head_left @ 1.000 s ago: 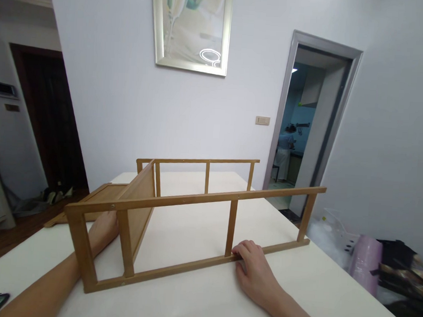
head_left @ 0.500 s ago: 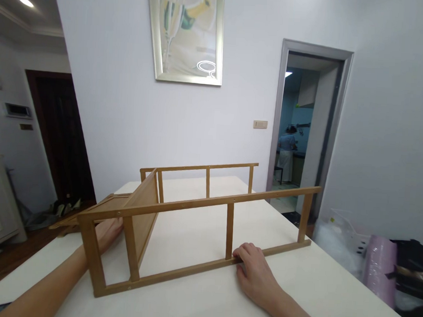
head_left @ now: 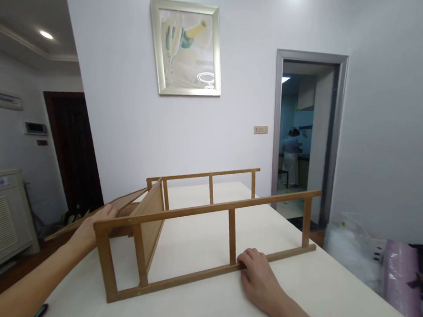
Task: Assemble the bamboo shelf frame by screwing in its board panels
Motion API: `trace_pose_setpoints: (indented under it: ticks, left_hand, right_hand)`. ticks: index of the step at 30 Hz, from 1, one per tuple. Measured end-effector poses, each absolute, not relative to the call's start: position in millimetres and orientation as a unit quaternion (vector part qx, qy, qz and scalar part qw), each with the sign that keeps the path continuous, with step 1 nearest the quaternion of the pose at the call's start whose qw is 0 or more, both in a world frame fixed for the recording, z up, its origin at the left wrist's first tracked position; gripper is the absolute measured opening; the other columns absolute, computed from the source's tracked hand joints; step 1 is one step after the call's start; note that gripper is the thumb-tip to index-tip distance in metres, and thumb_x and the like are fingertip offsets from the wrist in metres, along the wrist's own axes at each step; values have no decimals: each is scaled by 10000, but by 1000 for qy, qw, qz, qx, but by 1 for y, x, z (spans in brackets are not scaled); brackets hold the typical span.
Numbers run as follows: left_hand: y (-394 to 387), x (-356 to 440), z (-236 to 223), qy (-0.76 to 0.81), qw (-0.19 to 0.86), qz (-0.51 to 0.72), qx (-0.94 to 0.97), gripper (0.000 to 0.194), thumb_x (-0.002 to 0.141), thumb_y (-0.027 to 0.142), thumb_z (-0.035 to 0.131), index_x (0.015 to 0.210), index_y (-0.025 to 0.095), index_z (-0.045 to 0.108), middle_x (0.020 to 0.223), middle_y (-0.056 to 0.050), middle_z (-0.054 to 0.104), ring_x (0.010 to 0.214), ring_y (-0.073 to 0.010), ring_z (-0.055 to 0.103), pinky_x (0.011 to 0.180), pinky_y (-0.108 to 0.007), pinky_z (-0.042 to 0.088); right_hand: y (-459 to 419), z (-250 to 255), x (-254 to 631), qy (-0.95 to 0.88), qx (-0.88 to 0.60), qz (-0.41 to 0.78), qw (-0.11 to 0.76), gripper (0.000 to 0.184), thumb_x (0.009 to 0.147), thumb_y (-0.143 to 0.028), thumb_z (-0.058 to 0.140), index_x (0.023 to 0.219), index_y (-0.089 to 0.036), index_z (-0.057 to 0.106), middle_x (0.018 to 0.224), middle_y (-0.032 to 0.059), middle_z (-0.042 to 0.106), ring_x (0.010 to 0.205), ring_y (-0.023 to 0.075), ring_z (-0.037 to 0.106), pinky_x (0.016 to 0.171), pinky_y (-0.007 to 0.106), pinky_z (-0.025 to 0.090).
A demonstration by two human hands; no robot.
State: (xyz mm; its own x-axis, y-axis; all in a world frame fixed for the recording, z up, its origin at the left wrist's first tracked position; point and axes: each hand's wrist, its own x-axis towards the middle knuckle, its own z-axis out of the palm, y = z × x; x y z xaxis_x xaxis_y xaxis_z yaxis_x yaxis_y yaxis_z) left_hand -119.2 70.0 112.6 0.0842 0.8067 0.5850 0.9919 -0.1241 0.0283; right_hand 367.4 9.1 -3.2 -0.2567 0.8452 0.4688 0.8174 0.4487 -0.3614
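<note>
Facing a frame [head_left: 208,208] on the table [head_left: 188,300], wall [head_left: 244,84] behind, doorway [head_left: 320,136] behind right, panel [head_left: 129,201] left, possibly touching.

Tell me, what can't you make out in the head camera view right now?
In the head view:
Left hand: how its fingers grip the tilted panel, since its underside is hidden by the hand itself.
Dark object, lower left: mostly cut off by the bottom edge.
Distant person: too small to tell what their hands do.

I see a pale far wall [head_left: 234,145], framed picture [head_left: 186,47], grey-trimmed doorway [head_left: 275,133] right, dark door [head_left: 76,155] left, lit ceiling lamp [head_left: 46,34]
</note>
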Motion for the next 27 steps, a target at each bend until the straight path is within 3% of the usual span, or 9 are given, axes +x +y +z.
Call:
trace_pose_setpoints:
  ticks: [5, 11, 16, 21, 27]
  left_hand:
    - [51, -131, 158, -635, 355, -140, -671, 265, 984, 252, 310, 896, 175, 548, 850, -12, 437, 768, -177, 525, 596, -234, 317]
    - [30, -127, 209, -600, 477, -128, -629, 292, 998, 289, 328, 906, 152, 569, 834, -25, 446, 748, -177, 496, 556, -239, 258]
    - [17, -111, 246, -578, 453, -258, -628, 281, 971, 323, 382, 968, 148, 602, 850, -38, 502, 747, -185, 508, 595, -250, 321]
    - [2, -71, 285, -555, 421, -416, -584, 254, 898, 359, 470, 851, 166, 627, 765, -27, 552, 738, -188, 526, 671, -261, 370]
    - [-18, -10, 313, -557, 279, -557, -549, 257, 857, 396, 529, 790, 179, 649, 598, 18, 610, 654, -165, 582, 654, -248, 391]
  right_hand:
    - [9, -3, 367, -793, -519, 19, 318, 357, 689, 32, 437, 913, -188, 609, 948, 64, 600, 926, 233, 523, 848, 376, 375]
    - [9, -3, 367, -794, -519, 8, 316, 354, 685, 35, 434, 895, -186, 613, 937, 66, 603, 907, 237, 530, 834, 376, 374]
    - [7, -3, 368, -793, -515, 3, 326, 364, 659, 43, 439, 884, -187, 611, 942, 64, 608, 920, 237, 532, 843, 373, 369]
    - [7, -4, 368, -788, -523, -1, 324, 376, 650, 44, 435, 884, -190, 611, 936, 63, 606, 910, 235, 533, 833, 371, 369]
    - [6, -4, 368, -784, -519, 6, 339, 363, 645, 36, 424, 867, -188, 603, 942, 71, 605, 927, 241, 534, 859, 392, 383]
